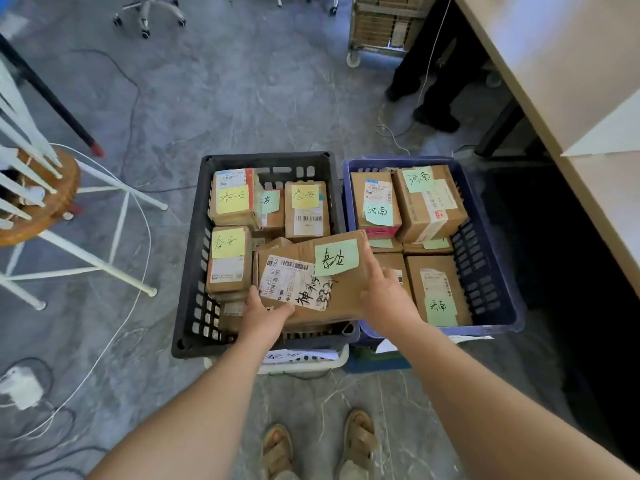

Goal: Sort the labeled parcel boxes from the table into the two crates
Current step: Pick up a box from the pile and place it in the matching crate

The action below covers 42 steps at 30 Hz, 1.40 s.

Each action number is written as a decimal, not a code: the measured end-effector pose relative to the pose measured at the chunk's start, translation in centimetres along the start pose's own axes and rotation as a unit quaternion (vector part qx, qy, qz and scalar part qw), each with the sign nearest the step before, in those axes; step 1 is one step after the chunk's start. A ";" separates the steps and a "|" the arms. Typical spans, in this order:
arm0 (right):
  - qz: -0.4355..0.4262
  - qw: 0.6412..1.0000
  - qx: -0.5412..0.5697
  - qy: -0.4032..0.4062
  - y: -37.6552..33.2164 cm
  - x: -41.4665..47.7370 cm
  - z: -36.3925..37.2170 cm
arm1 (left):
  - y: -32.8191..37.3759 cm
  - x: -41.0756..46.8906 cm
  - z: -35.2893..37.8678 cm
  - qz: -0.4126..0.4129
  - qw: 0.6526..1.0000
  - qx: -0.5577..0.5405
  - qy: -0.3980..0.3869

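Note:
A black crate [188, 271] and a blue crate [491, 289] stand side by side on the floor, both packed with several cardboard parcel boxes bearing yellow or green sticky notes. A large brown parcel box [343, 289] with a green note and a white shipping label lies tilted over the near right part of the black crate. My left hand [265, 315] grips its near left corner. My right hand [386, 296] presses on its right edge, partly over the blue crate's rim.
A light wooden table [568, 64] runs along the right. A round wooden stool with white legs [41, 209] stands left. Cables [114, 334] trail over the grey floor. A person's dark legs [433, 81] and a wheeled cart [381, 26] are beyond the crates.

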State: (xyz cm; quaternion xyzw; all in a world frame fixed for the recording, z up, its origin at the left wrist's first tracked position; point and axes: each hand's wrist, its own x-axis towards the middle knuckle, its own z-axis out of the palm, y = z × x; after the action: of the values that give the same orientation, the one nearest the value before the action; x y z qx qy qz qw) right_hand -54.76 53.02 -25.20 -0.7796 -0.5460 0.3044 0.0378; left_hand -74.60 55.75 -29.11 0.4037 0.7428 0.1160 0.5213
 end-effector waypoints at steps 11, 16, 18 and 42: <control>-0.028 0.995 0.065 -0.065 4.3 0.4 -2.4 | 3.4 -3.9 1.1 0.084 0.992 0.089 0.014; -0.019 0.998 0.018 -0.061 4.2 0.1 -2.5 | 3.2 -4.9 1.0 0.087 0.991 0.096 0.025; -0.023 0.998 0.016 -0.063 3.7 0.1 -2.7 | 3.1 -4.8 0.6 0.090 0.989 0.112 0.032; 0.155 0.976 0.032 0.152 9.3 1.7 -9.1 | 11.8 -0.5 8.3 0.240 0.942 0.228 -0.056</control>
State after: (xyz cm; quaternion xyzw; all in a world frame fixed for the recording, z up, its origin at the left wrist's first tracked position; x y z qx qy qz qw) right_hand -41.99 53.31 -22.16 -0.8906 -0.3960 0.2014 0.0975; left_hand -61.65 60.93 -25.35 0.6839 0.5998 0.0428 0.4130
